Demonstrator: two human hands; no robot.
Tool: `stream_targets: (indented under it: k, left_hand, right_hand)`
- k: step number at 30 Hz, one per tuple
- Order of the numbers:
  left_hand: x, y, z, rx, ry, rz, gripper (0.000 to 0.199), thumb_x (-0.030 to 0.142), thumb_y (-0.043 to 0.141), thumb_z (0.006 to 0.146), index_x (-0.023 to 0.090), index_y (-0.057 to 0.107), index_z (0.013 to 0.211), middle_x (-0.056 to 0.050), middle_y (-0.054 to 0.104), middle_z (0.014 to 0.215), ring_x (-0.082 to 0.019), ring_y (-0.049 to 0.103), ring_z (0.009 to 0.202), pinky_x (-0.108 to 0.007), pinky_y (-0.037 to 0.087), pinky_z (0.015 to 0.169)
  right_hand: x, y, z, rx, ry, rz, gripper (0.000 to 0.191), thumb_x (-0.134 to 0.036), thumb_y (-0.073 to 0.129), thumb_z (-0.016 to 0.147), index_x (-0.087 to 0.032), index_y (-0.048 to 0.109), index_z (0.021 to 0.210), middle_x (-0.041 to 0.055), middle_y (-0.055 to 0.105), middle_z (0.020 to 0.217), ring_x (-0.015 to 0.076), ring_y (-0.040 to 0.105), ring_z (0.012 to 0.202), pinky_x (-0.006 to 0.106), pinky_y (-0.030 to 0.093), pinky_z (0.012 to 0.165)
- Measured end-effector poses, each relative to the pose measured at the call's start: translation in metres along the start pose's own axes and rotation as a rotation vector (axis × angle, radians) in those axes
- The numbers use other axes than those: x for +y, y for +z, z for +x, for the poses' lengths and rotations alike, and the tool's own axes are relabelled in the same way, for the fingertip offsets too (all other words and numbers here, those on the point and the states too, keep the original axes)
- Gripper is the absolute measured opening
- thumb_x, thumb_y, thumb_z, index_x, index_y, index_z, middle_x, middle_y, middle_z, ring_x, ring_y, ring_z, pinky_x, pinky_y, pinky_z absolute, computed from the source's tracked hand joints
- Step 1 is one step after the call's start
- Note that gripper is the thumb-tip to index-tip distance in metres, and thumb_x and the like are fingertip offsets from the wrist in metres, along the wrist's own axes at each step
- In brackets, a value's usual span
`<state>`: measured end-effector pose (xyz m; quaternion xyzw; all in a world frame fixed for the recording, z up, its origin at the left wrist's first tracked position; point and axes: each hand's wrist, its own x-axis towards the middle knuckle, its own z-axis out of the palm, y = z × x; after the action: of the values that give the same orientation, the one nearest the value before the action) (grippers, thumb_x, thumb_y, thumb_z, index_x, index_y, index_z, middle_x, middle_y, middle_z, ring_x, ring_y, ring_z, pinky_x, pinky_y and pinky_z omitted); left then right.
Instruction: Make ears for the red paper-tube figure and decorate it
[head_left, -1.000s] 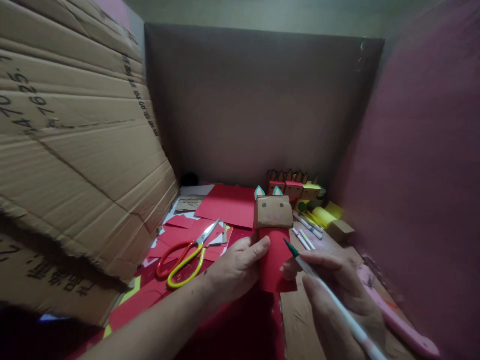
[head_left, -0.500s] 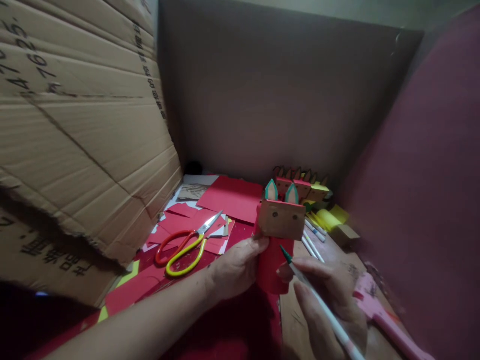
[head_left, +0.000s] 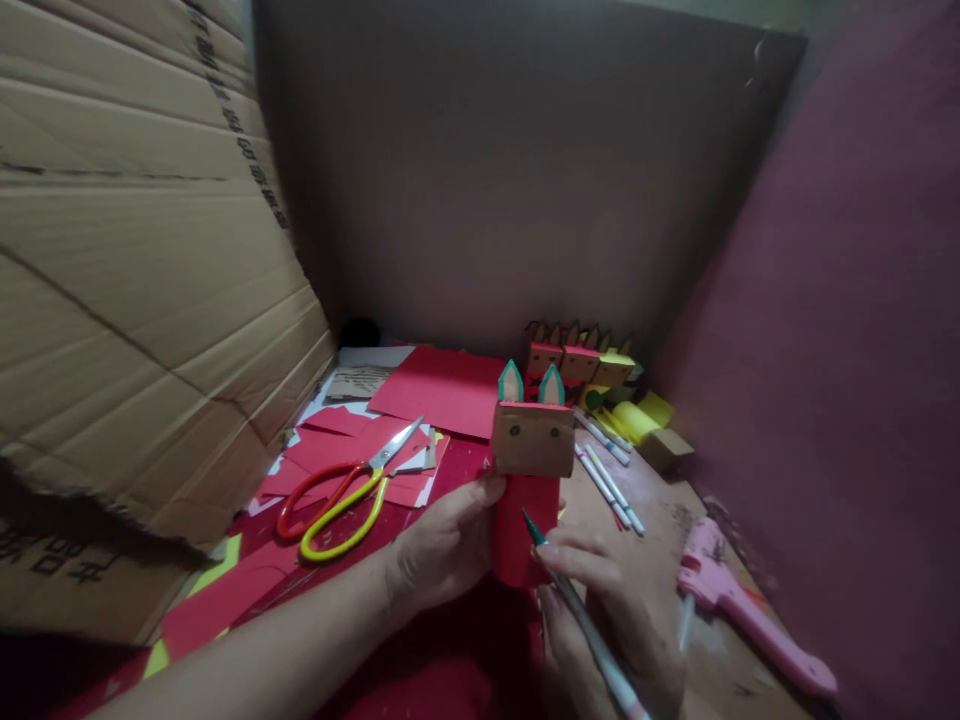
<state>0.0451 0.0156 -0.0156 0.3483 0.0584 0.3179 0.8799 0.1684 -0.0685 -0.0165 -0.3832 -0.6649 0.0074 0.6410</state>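
A red paper tube figure (head_left: 517, 540) stands upright in the middle, with a brown cardboard head bearing two dark dots and two green-edged pointed ears. My left hand (head_left: 454, 535) grips it from the left side, its fingers partly hidden behind the tube. In my right hand (head_left: 600, 610) is a white marker (head_left: 592, 635) with a green tip, pinched between thumb and fingers. The tip points at the red front of the tube; whether it touches the paper I cannot tell.
Red-and-yellow-handled scissors (head_left: 360, 495) lie on red paper scraps at left. A pink glue gun (head_left: 739, 600) rests at right. Several markers (head_left: 607, 485) lie behind my right hand, near similar figures (head_left: 581, 362) and a yellow one (head_left: 641, 420). Cardboard (head_left: 150, 270) walls the left.
The whole view has shifted, so everything sits further left in it. My left hand still grips the figure, and my right hand keeps the marker tip near the tube's front.
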Motion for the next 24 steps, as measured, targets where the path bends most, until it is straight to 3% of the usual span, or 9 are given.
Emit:
stream_targets:
  k: [6, 12, 17, 24]
  left_hand:
    - [0.003, -0.004, -0.003, -0.035, -0.01, 0.054, 0.049, 0.045, 0.052, 0.084, 0.01, 0.062, 0.116, -0.016, 0.063, 0.118, -0.027, 0.059, 0.107, -0.037, 0.042, 0.094]
    - [0.013, -0.012, -0.003, -0.073, 0.003, 0.097, 0.05, 0.046, 0.049, 0.086, 0.01, 0.062, 0.118, -0.015, 0.063, 0.118, -0.027, 0.058, 0.107, -0.039, 0.041, 0.095]
    - [0.021, -0.012, 0.0, -0.098, 0.004, 0.142, 0.049, 0.045, 0.053, 0.084, 0.01, 0.063, 0.116, -0.014, 0.064, 0.116, -0.026, 0.061, 0.102, -0.036, 0.044, 0.092]
    - [0.017, -0.018, -0.003, -0.073, -0.02, 0.168, 0.052, 0.048, 0.055, 0.082, 0.009, 0.063, 0.116, -0.016, 0.064, 0.115, -0.028, 0.059, 0.103, -0.038, 0.043, 0.092]
  right_hand:
    - [0.008, -0.001, -0.005, -0.025, -0.017, -0.002, 0.025, -0.009, 0.052, 0.08, -0.02, 0.058, 0.102, 0.0081, 0.067, 0.089, 0.018, 0.068, 0.081, 0.026, 0.057, 0.068]
    - [0.014, -0.002, -0.011, -0.032, -0.024, -0.022, 0.026, -0.012, 0.052, 0.081, -0.021, 0.057, 0.105, 0.0094, 0.069, 0.094, 0.0206, 0.068, 0.085, 0.03, 0.057, 0.072]
    - [0.012, 0.002, -0.015, -0.006, 0.025, -0.07, 0.026, -0.016, 0.052, 0.081, -0.023, 0.057, 0.106, 0.0073, 0.07, 0.095, 0.0181, 0.069, 0.081, 0.023, 0.057, 0.066]
    - [0.013, 0.011, -0.004, 0.084, -0.212, -0.05, 0.022, -0.019, 0.051, 0.081, -0.019, 0.059, 0.102, 0.0065, 0.07, 0.082, 0.0165, 0.068, 0.067, 0.023, 0.058, 0.058]
